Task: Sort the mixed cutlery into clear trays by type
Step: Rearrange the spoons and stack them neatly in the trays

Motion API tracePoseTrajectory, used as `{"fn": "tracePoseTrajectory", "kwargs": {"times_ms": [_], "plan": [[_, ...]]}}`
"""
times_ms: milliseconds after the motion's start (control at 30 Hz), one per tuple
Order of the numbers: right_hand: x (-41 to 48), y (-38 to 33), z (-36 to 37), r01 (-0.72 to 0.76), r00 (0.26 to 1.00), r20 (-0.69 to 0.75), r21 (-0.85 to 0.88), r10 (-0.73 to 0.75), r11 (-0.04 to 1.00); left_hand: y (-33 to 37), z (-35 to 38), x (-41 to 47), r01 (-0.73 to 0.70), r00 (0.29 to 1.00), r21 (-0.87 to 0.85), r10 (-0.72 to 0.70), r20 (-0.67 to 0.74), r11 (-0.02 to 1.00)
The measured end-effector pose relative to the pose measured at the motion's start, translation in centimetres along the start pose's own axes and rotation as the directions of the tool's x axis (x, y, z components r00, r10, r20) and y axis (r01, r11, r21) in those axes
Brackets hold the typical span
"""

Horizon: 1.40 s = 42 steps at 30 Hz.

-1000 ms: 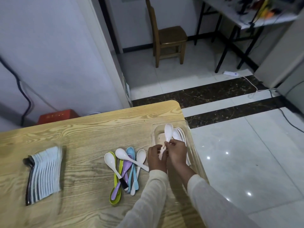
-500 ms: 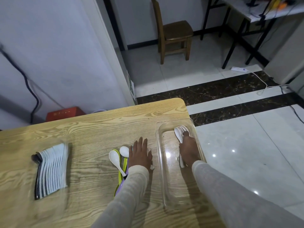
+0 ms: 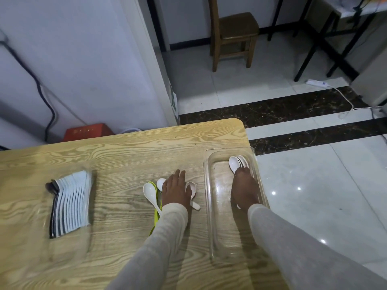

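Observation:
A clear tray (image 3: 210, 197) lies along the table's right edge with a few white spoons (image 3: 234, 163) nested at its far end. My right hand (image 3: 244, 188) is inside the tray, its fingers curled down over the spoons' handles; one handle tip shows beneath the wrist. My left hand (image 3: 174, 190) lies flat with fingers stretched over the mixed spoon pile mid-table. Beside it show white spoons (image 3: 149, 191), another white spoon (image 3: 191, 188) and a yellow-green spoon (image 3: 156, 214). The rest of the pile is hidden under the hand and sleeve.
A second clear tray (image 3: 88, 208) at the left holds a row of stacked white-and-dark spoons (image 3: 70, 203). The wooden table (image 3: 125, 151) ends just right of the spoon tray, with tiled floor beyond. A wooden chair (image 3: 232, 32) and a red box (image 3: 87, 130) stand behind.
One second ago both hands held a white spoon above the tray. Since then my right hand has lowered it onto the nested spoons and my left hand has moved left onto the pile.

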State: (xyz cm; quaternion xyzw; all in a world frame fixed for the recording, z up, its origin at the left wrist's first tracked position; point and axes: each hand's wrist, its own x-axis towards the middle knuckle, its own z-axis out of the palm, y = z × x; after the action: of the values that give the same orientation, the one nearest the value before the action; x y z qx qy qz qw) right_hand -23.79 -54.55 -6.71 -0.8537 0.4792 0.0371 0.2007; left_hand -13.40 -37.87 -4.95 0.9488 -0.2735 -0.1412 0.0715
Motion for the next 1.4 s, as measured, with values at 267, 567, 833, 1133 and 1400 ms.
{"fn": "tracePoseTrajectory", "kwargs": {"times_ms": [267,567,833,1133,1400], "plan": [[-3.7,-5.2,-1.0,0.237,0.971,-0.066,0.285,-0.228,0.929,-4.2,-1.4,-1.6,0.1,0.995,-0.008,-0.1,-0.023,0.995],[-9.0,-10.8,4.0,0.394,0.902,0.108,0.188,-0.417,0.9,-8.6,-0.3,-4.9,0.182,0.983,-0.005,-0.182,0.022,0.983],[-9.9,-12.2,6.4,0.37,0.927,0.097,-0.07,-0.363,0.926,-10.5,0.8,-6.3,0.186,0.983,-0.063,-0.185,0.021,0.981],[-10.5,-12.9,6.8,0.21,0.977,0.002,0.146,-0.212,0.967,-10.4,0.7,-6.0,0.171,0.985,-0.126,-0.169,0.022,0.977],[-10.3,-13.1,5.2,0.026,0.997,0.051,0.509,-0.061,0.86,-8.2,1.2,-4.8,0.279,0.953,-0.097,-0.262,0.154,0.955]]}}
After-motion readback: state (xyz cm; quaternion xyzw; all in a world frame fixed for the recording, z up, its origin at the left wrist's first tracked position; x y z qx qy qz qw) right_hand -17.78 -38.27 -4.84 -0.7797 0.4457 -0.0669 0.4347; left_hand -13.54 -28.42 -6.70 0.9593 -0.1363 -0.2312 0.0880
